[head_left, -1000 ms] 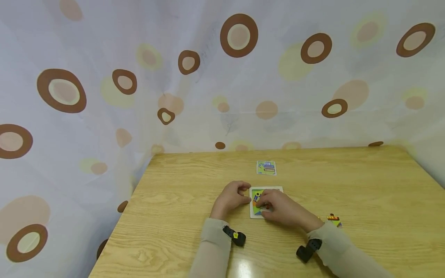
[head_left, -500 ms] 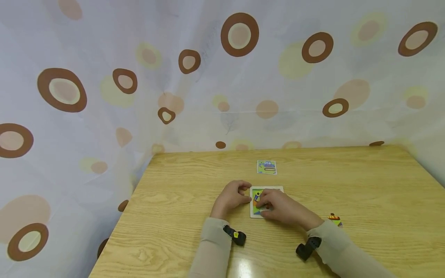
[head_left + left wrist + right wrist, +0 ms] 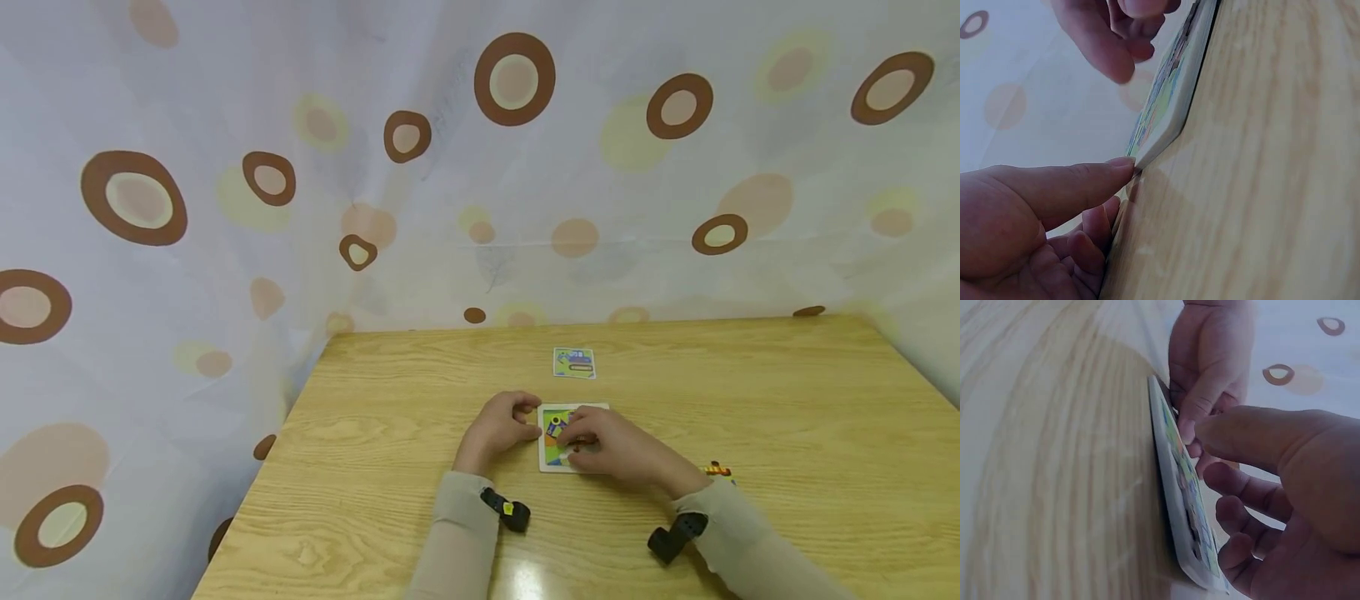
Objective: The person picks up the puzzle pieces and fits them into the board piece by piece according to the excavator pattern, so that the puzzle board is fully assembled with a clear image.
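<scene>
A small puzzle board (image 3: 551, 467) with a pale border and a colourful picture lies flat on the wooden table. My left hand (image 3: 498, 425) stays at its left side, the thumb touching the edge, as the left wrist view (image 3: 1054, 212) also shows. Over the right part of the board is my right hand (image 3: 618, 446), which covers much of the picture. Its thumb (image 3: 1254, 434) and loosely bent fingers are apart in the right wrist view, with no piece visible between them. Whether a fingertip touches the board is hidden.
Behind the board lies a square picture card (image 3: 574, 363) showing a blue digger. Loose colourful puzzle pieces (image 3: 717, 470) are partly hidden by the right forearm. A spotted curtain (image 3: 427, 283) hangs along the table's far edge.
My right hand has shifted slightly to the right over the board, uncovering a little more of the picture. Its forearm hides more of the loose pieces. The left hand keeps its place.
</scene>
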